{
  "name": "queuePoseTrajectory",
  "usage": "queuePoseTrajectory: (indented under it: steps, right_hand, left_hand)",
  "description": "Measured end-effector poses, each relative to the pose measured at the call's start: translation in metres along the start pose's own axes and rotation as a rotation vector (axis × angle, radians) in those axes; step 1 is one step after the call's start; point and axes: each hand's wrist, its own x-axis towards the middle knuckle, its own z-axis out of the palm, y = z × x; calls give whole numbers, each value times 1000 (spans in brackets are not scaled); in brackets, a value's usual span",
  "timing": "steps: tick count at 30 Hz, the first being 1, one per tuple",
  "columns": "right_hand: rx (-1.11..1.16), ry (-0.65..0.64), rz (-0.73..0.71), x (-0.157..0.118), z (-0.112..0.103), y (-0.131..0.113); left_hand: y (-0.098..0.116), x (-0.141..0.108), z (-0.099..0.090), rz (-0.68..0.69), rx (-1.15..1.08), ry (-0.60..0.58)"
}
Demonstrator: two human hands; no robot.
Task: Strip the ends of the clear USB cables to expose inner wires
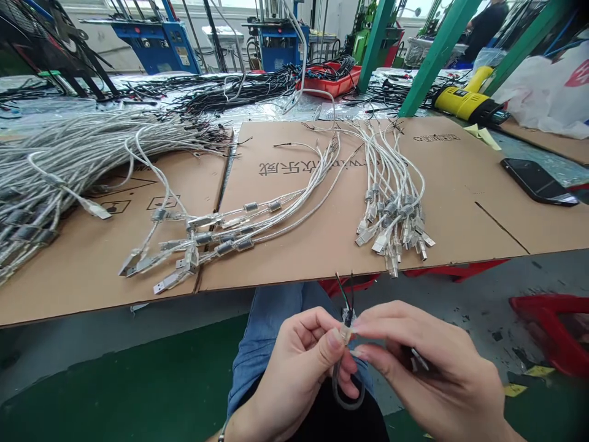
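Over my lap, my left hand [308, 356] pinches a grey cable [347, 402] between thumb and forefinger, close to its stripped end. Thin wires [347, 294], dark with one green, stick up from that end, and the cable bends in a loop below the fingers. A pale piece of covering shows at the pinch. My right hand [427, 362] meets it from the other side, its fingertips closed at the cable's end. Something shiny shows inside the right palm, too hidden to name. On the cardboard ahead lies a bunch of USB cables [391, 209].
More USB cables [225, 233] lie left of centre on the cardboard [285, 264], beside a large pile of cables [69, 159]. A phone [538, 181], a yellow heat gun [469, 101] and a red tray [331, 80] lie further off. A red stool [552, 325] stands at right.
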Motion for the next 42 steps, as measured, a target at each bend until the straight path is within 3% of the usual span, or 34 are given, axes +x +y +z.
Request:
queuePoseTrajectory:
  steps: [9,15,24,33,42]
  right_hand:
    - [-46,179,-26,0,15,-1]
    - [6,97,34,0,11,10]
    - [-1,7,74,1,5,12]
    - [60,-64,56,3,1,10]
    - [86,57,-25,-2,4,7]
  left_hand:
    - [-3,-2,-4,28,37,25]
    - [1,-2,-6,-29,207,61]
    - [6,-7,-3,-115,409,19]
    - [2,-3,-1,-103,311,-3]
    - [4,-3,2,-61,260,53]
